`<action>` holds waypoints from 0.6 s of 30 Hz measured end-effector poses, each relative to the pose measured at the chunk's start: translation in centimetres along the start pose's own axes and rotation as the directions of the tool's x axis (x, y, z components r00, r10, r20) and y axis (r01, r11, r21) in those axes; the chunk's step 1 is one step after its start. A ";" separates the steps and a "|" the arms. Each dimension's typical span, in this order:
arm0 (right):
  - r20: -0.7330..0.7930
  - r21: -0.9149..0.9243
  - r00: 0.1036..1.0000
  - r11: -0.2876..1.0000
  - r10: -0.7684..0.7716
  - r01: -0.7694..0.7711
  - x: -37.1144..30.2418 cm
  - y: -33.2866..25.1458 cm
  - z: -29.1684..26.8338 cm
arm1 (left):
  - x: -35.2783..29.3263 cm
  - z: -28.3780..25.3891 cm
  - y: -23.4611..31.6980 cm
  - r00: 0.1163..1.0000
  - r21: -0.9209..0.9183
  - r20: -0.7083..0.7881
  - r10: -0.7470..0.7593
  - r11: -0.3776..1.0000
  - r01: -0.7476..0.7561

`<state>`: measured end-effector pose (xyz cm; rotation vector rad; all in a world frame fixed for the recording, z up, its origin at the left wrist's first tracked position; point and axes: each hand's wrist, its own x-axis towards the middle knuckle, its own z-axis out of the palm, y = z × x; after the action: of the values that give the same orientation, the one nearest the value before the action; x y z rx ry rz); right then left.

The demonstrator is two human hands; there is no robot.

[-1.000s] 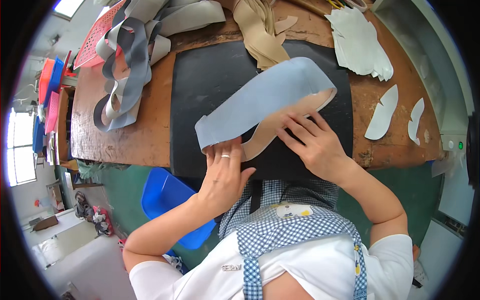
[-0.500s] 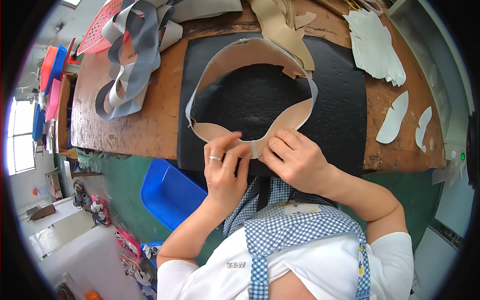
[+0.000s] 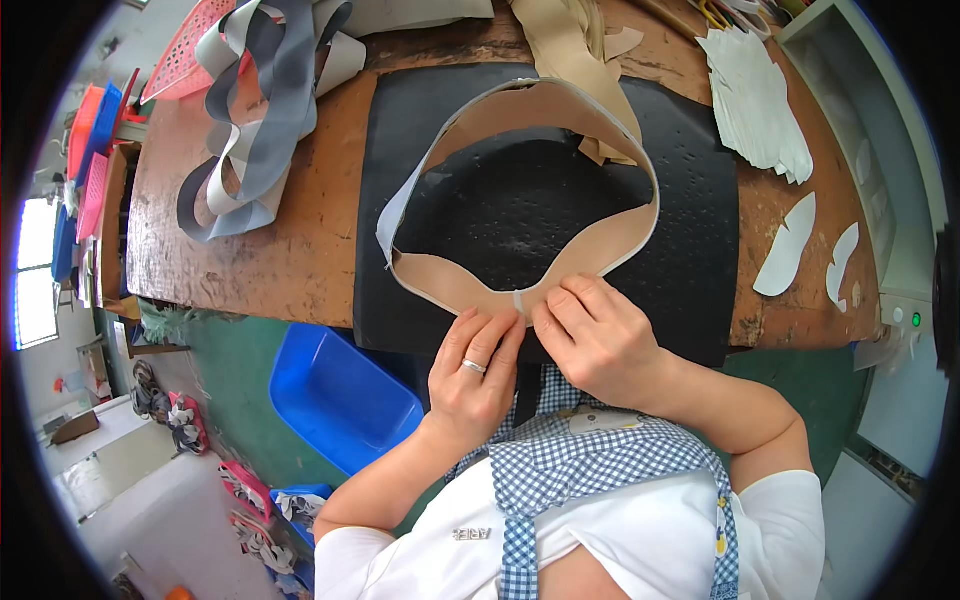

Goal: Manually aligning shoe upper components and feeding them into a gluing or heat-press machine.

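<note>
A looped strip (image 3: 440,277), tan inside with a pale outer side and edge, stands on the black mat (image 3: 690,260) in front of me. A short whitish band crosses its near side, where two ends appear to meet. My left hand (image 3: 472,375), with a ring on one finger, grips the near edge just left of that band. Its fingertips are pressed together. On the band's other side, my right hand (image 3: 600,345) pinches the same edge, fingers bent and thumb underneath. Both thumbs are partly hidden.
Tan cut pieces (image 3: 570,45) lie beyond the loop. Grey and white strips (image 3: 265,130) sit at left near a pink basket (image 3: 185,50). White cut pieces (image 3: 755,100) and scissors (image 3: 722,15) are at right. Below the table's edge stands a blue bin (image 3: 340,400).
My left hand's fingers have drawn together and moved right, closing on the edge beside the band. The loop has shifted slightly right and its left end has tilted.
</note>
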<state>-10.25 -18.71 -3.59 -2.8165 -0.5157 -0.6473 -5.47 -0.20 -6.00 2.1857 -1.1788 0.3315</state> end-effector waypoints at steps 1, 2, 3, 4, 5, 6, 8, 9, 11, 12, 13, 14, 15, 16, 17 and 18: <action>0.017 -0.005 1.000 1.000 0.008 -0.008 0.1 0.0 -0.1 | 0.0 0.0 0.0 1.000 -0.005 0.003 -0.003 1.000 0.003; 0.019 -0.005 1.000 1.000 0.007 -0.007 0.2 0.0 -0.3 | 0.0 0.0 0.0 1.000 -0.007 0.002 -0.004 1.000 0.004; 0.035 0.029 0.999 0.999 0.017 -0.018 0.2 0.1 -0.4 | -0.2 0.1 -0.1 1.000 -0.020 -0.002 -0.014 1.000 0.014; 0.051 0.064 0.998 0.998 0.027 -0.030 0.3 0.2 -0.5 | -0.3 0.2 -0.1 1.000 -0.033 -0.006 -0.024 0.999 0.024; 0.053 0.066 0.998 0.997 0.023 -0.027 0.3 0.3 -0.6 | -0.3 0.2 -0.2 1.000 -0.033 -0.007 -0.028 0.999 0.027; 0.048 0.071 0.999 0.997 0.005 -0.008 0.2 0.5 -0.6 | -0.4 0.3 -0.2 0.999 -0.041 -0.016 -0.035 0.999 0.034; 0.046 0.077 0.999 0.997 -0.016 0.013 0.2 0.9 -0.6 | -0.6 0.3 -0.2 0.999 -0.051 -0.024 -0.046 0.998 0.045; 0.045 0.083 0.997 0.995 -0.059 0.055 0.2 1.0 -0.5 | -0.6 0.3 -0.1 0.998 -0.049 -0.030 -0.052 0.998 0.050; 0.044 0.089 0.994 0.991 -0.101 0.097 0.2 1.4 -0.5 | -0.7 0.3 0.0 0.998 -0.048 -0.035 -0.060 0.997 0.058; 0.050 0.091 0.990 0.988 -0.131 0.126 0.2 1.6 -0.5 | -0.6 0.3 0.0 0.998 -0.054 -0.034 -0.057 0.997 0.055; 0.056 0.094 0.985 0.983 -0.161 0.155 0.3 1.7 -0.6 | -0.6 0.3 0.0 0.998 -0.059 -0.034 -0.054 0.997 0.052; 0.057 0.095 0.985 0.983 -0.162 0.156 0.3 1.7 -0.5 | -0.7 0.3 0.0 0.998 -0.059 -0.035 -0.056 0.997 0.054; 0.063 0.088 0.979 0.979 -0.192 0.187 0.4 1.7 -0.6 | -0.8 0.4 0.1 0.998 -0.045 -0.040 -0.044 0.998 0.042; 0.069 0.080 0.973 0.973 -0.222 0.216 0.4 1.7 -0.6 | -0.8 0.5 0.1 0.999 -0.031 -0.044 -0.031 0.999 0.030; 0.071 0.078 0.972 0.973 -0.222 0.216 0.5 1.7 -0.6 | -0.9 0.5 0.1 0.998 -0.033 -0.046 -0.030 0.999 0.029; 0.078 0.074 0.968 0.970 -0.238 0.233 0.5 1.7 -0.6 | -0.9 0.5 0.1 0.999 -0.017 -0.047 -0.026 1.000 0.026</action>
<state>-9.41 -20.23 -3.07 -2.7560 -0.8816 -0.5404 -6.09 0.03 -6.79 2.1659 -1.1230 0.3591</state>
